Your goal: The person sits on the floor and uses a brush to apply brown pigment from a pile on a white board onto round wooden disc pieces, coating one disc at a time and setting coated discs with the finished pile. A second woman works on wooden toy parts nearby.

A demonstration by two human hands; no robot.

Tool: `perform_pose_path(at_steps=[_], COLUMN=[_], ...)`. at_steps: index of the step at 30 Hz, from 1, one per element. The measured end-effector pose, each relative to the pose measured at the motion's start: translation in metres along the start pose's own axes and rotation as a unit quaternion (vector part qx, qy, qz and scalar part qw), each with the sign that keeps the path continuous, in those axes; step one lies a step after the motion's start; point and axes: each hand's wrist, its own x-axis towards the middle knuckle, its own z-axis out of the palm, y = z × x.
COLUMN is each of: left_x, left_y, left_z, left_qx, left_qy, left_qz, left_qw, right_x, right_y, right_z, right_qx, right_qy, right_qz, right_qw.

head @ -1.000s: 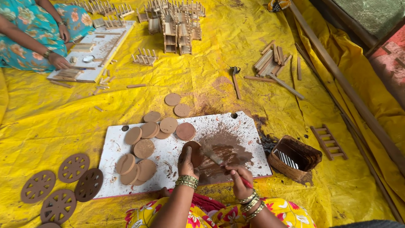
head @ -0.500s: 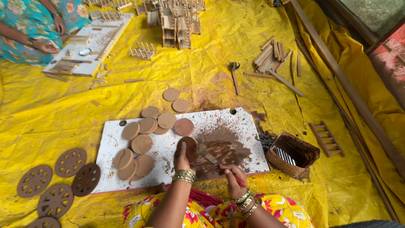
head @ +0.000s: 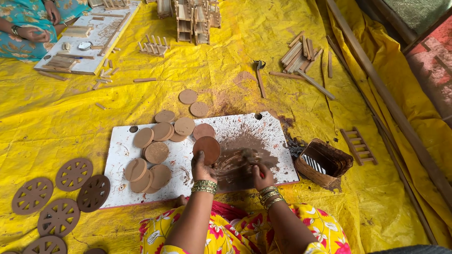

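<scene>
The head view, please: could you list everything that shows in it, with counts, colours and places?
white board: one, paint-smeared, on the sheet before the person
yellow sheet: one, covers the floor
brown discs: about a dozen, on the board's left half and just beyond its top edge
wet disc: one, dark brown, at the left hand's fingertips
spoked wheels: at least five, brown, left of the board
paint basket: one, brown, right of the board
small ladder: one, wooden, right of the basket
wood sticks: a loose pile, upper right
second board: one, white, upper left, by another person
left hand: touches the wet disc
right hand: grip closed on a small tool, hidden
</scene>
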Motion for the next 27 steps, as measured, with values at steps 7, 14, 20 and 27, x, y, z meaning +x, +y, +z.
perform_pose_path(at_steps=[7, 14, 20, 27], left_x=[-0.009, -0.006, -0.005, -0.008], left_y=[0.008, 0.004, 0.006, 0.006], left_z=[0.009, 0.006, 0.01, 0.01], left_qx=[0.023, -0.002, -0.001, -0.04], left_qy=[0.026, -0.013, -0.009, 0.016], left_qz=[0.002, 0.059, 0.014, 0.003], left_qw=[0.999, 0.998, 1.0, 0.999], right_x=[-0.027, -0.018, -0.041, -0.043], right_y=[-0.014, -0.024, -0.023, -0.014], right_z=[0.005, -0.031, -0.02, -0.012], right_qx=[-0.107, -0.37, -0.314, 0.161], right_qy=[-0.164, -0.061, -0.092, -0.086], right_qz=[-0.017, 0.036, 0.027, 0.074], right_qw=[0.981, 0.926, 0.945, 0.98])
